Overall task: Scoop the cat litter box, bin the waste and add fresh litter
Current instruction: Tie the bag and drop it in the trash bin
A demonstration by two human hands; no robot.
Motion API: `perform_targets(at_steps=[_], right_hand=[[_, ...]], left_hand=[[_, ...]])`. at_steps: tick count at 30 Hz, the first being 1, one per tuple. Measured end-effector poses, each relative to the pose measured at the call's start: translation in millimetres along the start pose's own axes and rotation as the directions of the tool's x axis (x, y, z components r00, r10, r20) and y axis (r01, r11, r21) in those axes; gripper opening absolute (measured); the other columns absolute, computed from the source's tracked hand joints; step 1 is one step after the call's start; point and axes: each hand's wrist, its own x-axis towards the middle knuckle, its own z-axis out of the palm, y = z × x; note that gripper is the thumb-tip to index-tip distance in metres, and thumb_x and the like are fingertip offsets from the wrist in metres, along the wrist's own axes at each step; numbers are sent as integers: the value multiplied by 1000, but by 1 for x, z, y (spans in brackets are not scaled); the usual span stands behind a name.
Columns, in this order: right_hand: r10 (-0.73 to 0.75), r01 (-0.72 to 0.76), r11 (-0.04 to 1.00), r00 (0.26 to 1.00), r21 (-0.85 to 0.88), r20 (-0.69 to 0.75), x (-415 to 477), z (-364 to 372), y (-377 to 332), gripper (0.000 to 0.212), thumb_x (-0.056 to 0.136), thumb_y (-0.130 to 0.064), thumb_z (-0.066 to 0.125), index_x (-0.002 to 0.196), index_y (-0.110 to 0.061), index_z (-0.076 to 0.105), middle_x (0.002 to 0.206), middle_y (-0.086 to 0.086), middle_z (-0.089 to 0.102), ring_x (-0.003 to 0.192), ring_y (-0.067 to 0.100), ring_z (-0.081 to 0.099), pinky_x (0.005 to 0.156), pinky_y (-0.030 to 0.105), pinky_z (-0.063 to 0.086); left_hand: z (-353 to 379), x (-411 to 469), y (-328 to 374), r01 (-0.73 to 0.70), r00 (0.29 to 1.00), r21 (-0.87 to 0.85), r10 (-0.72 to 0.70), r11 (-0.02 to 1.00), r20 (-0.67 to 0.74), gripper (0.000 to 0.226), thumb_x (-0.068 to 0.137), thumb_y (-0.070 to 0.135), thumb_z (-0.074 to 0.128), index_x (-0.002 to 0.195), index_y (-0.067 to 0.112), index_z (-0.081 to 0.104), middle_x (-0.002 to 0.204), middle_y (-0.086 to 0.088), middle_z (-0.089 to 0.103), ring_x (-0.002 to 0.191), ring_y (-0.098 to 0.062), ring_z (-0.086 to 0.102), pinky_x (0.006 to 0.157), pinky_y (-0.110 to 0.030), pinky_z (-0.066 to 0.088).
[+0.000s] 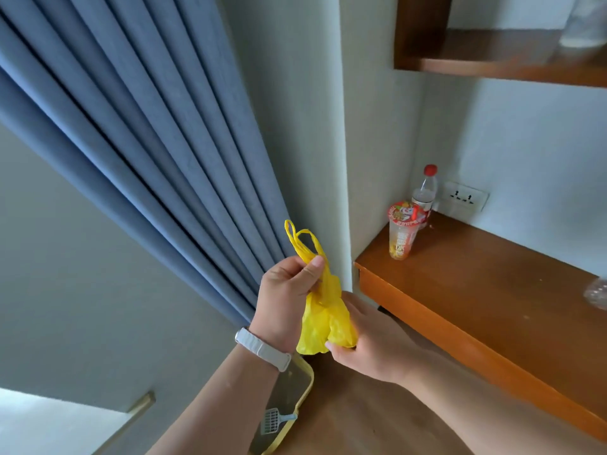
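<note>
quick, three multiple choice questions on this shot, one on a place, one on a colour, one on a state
1. Where is the scoop?
A) on the wooden desk
B) at the rim of the litter box
C) on the upper shelf

2. What colour is the cap of the bottle?
A) red
B) blue
C) green

3. How is the yellow bag?
A) spread wide open
B) lying on the floor
C) bunched up, held in both hands

Answers:
1 B, it sits at the yellow rim below the left forearm.
2 A, the cap above the clear neck is red.
3 C, the left hand grips it near the handles and the right hand holds its lower end.
</note>
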Motion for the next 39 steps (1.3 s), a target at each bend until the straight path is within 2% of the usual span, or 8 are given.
perform_targets(at_steps=[3,7,12,17,22,29,34,39], right_hand=[[38,-39,999,999,-28,-26,-1,-15,4,53,82,-47,63,129,-27,49,127,-13,51,105,8,55,78,14,44],[70,-75,995,995,-64,-70,0,-27,3,56,82,-49,61,131,-26,48,130,-8,52,108,14,58,81,30,55],[146,-165,981,974,-102,-173,-7,-36,-11,50,84,-49,61,129,-31,48,127,-14,52,108,8,55,81,24,53],[309,-342,936,914,-89,-264,-24,-27,-39,50,83,-53,58,128,-36,45,125,-20,48,104,7,55,82,31,53],[446,-511,855,809,-84,-382,-55,-15,-69,57,83,-58,56,135,-38,41,133,-23,43,110,7,54,86,33,52],[554,-694,715,638,-88,-535,-135,-9,-113,59,88,-55,55,140,-34,39,137,-20,43,116,5,50,92,22,47],[613,-797,604,484,-25,-625,-204,-13,-141,62,87,-60,54,140,-32,38,134,-18,46,113,6,53,90,20,49],[652,-840,533,331,102,-683,-280,-22,-165,63,87,-62,52,140,-35,34,129,-24,44,110,2,52,91,17,47]], left_hand=[[13,5,3,-30,999,11,30,999,14,26,76,28,77,78,3,69,77,-18,56,75,-31,51,76,-49,45],[25,12,11,-28,994,5,27,1000,108,18,80,23,73,71,8,69,78,-21,57,74,-33,53,75,-50,46],[33,20,23,-9,965,-23,15,1000,260,23,76,24,74,71,3,64,72,-16,51,66,-27,49,71,-44,46],[26,11,30,18,892,-49,7,999,451,27,76,23,70,77,-2,61,75,-18,52,66,-28,50,65,-39,48],[26,-9,30,135,776,-89,-49,987,628,16,76,18,69,75,3,64,75,-19,57,63,-28,57,65,-38,51],[51,-65,13,228,586,-40,-104,973,803,14,76,16,69,74,3,64,65,-13,56,59,-25,55,65,-37,50],[85,-126,7,227,433,33,-131,973,892,15,83,12,64,78,-1,57,71,-12,45,50,-17,47,51,-24,47],[126,-191,-8,223,308,95,-163,970,937,23,76,17,70,83,-3,62,72,-14,50,58,-22,49,54,-27,50]])
